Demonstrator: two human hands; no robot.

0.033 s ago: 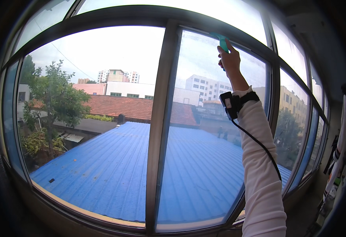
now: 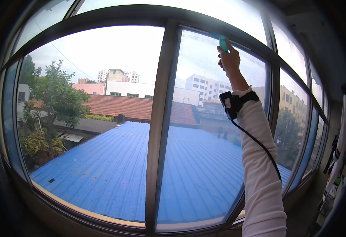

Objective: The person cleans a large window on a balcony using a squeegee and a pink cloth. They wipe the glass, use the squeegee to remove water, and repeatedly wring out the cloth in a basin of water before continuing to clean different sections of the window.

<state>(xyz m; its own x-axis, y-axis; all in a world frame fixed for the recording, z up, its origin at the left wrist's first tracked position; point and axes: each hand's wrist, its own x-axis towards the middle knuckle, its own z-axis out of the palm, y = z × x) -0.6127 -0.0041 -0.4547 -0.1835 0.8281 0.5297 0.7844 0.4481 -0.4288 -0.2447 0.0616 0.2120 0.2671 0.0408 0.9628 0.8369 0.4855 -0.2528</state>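
Note:
My right hand (image 2: 231, 61) is raised high, its fingers wrapped round the handle of a teal window squeegee (image 2: 223, 42). The head of the squeegee is up by the top edge of the right-hand window pane (image 2: 196, 158); its blade is hard to make out against the bright sky. The pane looks hazy, with faint streaks near its top. On my right wrist, over a white sleeve, a black strap holds a small black device (image 2: 229, 105) with a cable running down the forearm. My left hand is out of view.
A dark metal upright (image 2: 157, 130) divides the right pane from the left opening. Through the window are a blue corrugated roof (image 2: 98, 173), a tree (image 2: 54, 94) and buildings. Hanging cloth (image 2: 338, 146) and other items are along the right wall.

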